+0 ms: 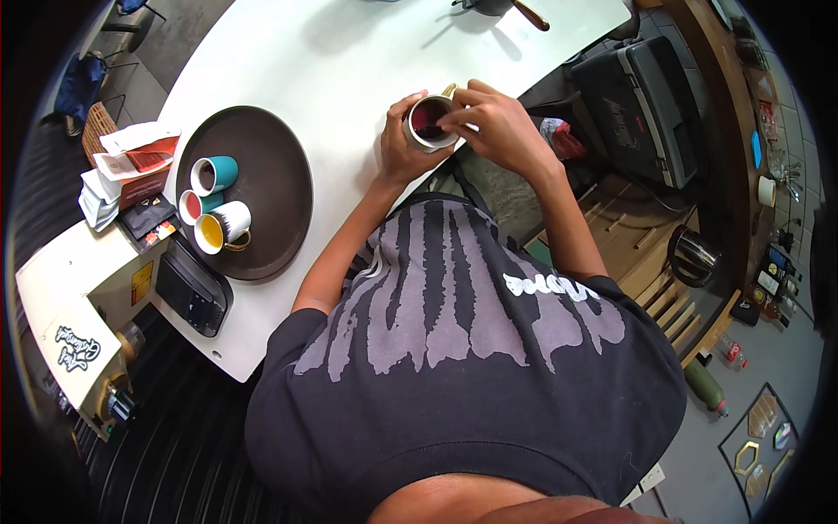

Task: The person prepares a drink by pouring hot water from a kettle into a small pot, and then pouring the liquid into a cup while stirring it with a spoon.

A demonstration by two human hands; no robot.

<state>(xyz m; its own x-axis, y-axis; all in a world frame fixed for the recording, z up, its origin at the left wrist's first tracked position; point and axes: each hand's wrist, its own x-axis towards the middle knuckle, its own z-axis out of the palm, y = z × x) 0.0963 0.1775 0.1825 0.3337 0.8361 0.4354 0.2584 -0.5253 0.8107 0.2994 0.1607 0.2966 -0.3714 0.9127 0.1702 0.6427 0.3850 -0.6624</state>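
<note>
A white mug (412,133) with a dark red inside is held tilted over the near edge of the white table, its opening toward me. My left hand (401,144) wraps round its left side and underside. At the rim, my right hand (493,127) has its fingers bent together, their tips reaching over the opening; whether they pinch anything is hidden. A bit of a gold handle (449,90) shows at the mug's far side. What lies in its dark inside I cannot tell.
On the white table (340,65), a round brown tray (279,210) at left bears a teal mug (225,172), a small cup (209,202) with red inside and a white-and-black mug (236,218). Paper packets (144,153), a black device (192,288), a wooden-handled pan (489,5) and a grey case (642,109) surround.
</note>
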